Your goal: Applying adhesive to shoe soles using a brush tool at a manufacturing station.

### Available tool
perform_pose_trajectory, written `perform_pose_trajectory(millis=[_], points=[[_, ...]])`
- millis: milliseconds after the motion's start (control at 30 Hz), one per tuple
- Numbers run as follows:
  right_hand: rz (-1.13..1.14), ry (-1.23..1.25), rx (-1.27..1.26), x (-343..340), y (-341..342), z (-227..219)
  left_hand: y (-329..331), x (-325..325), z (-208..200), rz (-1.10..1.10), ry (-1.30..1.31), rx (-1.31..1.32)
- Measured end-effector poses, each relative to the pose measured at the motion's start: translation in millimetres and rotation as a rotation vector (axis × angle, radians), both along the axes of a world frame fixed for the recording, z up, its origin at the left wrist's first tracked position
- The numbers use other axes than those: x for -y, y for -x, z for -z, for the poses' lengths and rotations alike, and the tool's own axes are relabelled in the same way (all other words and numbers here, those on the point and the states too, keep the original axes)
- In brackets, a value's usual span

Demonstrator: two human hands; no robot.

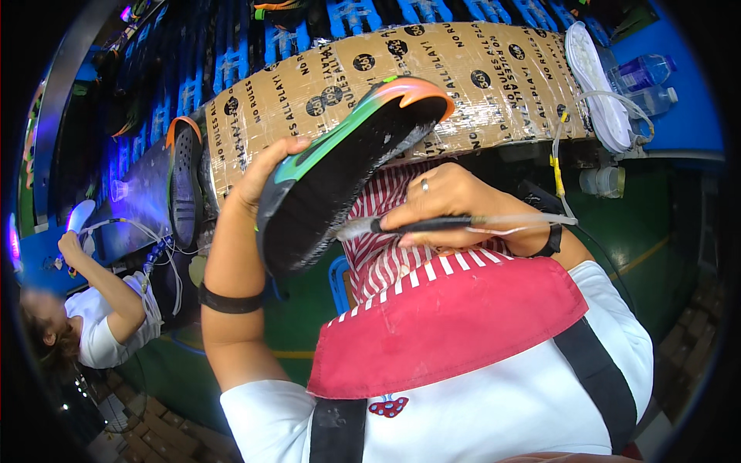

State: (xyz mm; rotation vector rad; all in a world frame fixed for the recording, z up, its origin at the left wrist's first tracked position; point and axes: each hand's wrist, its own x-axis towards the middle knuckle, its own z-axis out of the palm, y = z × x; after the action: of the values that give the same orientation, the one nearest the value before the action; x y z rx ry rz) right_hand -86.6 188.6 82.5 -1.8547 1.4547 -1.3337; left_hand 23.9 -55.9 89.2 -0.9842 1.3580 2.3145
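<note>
My left hand point(266, 170) grips a shoe sole point(332, 174) from its left side, fingers and thumb closed on the edge. The sole is black and hollow inside, with a green and orange sidewall, and is tilted with its toe or heel end up to the right. In my right hand point(455, 199) is a glue brush point(423, 224) with a black handle, held like a pen. A clear tube trails from its back end to the right. The pale bristles meet the sole's lower right rim; exact contact is hard to make out.
A cardboard-covered bench top point(494, 92) lies beyond my hands, with blue conveyor slats behind it. Another black sole point(185, 181) rests left. At right are a white sole-shaped piece point(596, 85), plastic bottles point(647, 73) and a cable point(557, 166). A co-worker point(108, 320) sits at left.
</note>
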Motion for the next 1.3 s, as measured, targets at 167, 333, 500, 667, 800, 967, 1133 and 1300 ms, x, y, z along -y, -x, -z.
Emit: perform_pose_trajectory(millis=[167, 333, 500, 667, 800, 967, 1133, 1300], points=[[0.309, -0.259, 0.490, 7.1, 8.6, 2.6, 3.8, -30.9, 25.9, -0.084, -0.157, -0.098], [0.357, -0.291, 0.741, 6.9, 16.2, 7.0, -0.2, -39.6, 31.6, -0.053, -0.240, -0.248], [0.486, -0.208, 0.710, 5.7, 29.1, 14.4, -0.9, -39.3, 33.2, -0.079, -0.274, -0.275], [0.514, -0.208, 0.779, 2.1, 34.4, 14.7, 0.5, -43.2, 36.4, -0.163, -0.332, -0.290], [0.776, -0.072, 0.612, -5.7, 49.5, 17.2, 0.7, -49.0, 30.2, -0.223, -0.363, -0.297], [0.628, -0.001, 0.133, -3.2, 27.1, 0.8, 0.8, -47.9, 32.4, -0.253, -0.407, -0.401], [0.592, -0.005, 0.285, -2.7, 24.1, -4.4, 3.4, -14.2, 38.7, -0.407, -0.257, -0.555], [0.693, -0.042, 0.555, -7.2, 28.7, 6.8, -1.2, 43.8, 31.8, -0.729, 0.615, -0.491]])
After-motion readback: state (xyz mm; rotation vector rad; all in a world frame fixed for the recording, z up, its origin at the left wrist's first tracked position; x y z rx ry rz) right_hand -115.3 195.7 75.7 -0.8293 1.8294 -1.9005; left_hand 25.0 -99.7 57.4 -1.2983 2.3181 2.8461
